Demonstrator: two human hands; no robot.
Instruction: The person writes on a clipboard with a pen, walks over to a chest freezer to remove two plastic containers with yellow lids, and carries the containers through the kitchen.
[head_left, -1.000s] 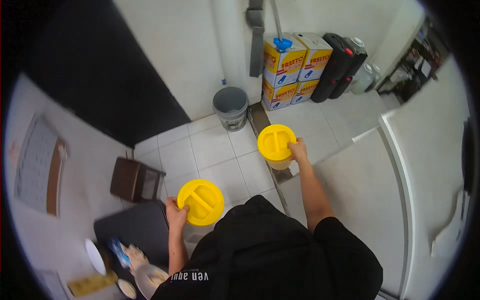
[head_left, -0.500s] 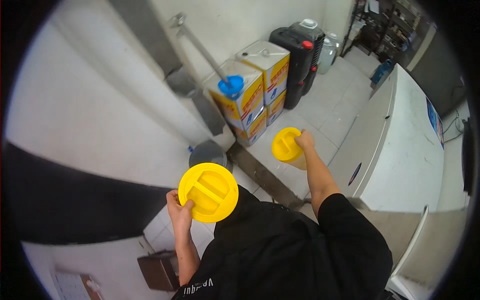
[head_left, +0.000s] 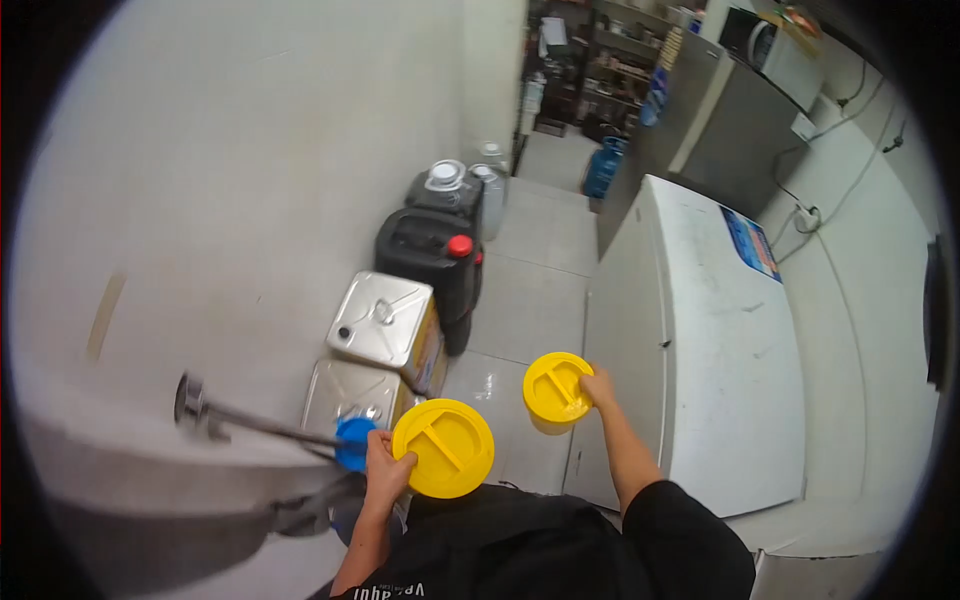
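My left hand point(head_left: 388, 474) grips the rim of a round yellow lid point(head_left: 444, 449) with a raised bar across it; whatever container is below this lid is hidden. To the right, my right hand point(head_left: 600, 386) is closed on the edge of a second yellow-lidded container point(head_left: 557, 390), and a bit of its pale body shows below the lid. Both lids face up and are apart from each other. Close behind my left hand is a blue funnel point(head_left: 355, 444) on a metal can point(head_left: 347, 392).
Another metal can point(head_left: 382, 318), a black jerrycan point(head_left: 425, 250) with a red cap and clear jugs point(head_left: 490, 190) line the left wall. A white chest freezer point(head_left: 730, 370) stands at right. Farther off are a fridge point(head_left: 735, 130), a blue gas cylinder point(head_left: 604, 168) and shelves point(head_left: 625, 70).
The view has swung right, from the dark door and grey bucket to the passage beside the freezer. Both hands still hold the yellow-lidded things, now nearer the bottom of the view.
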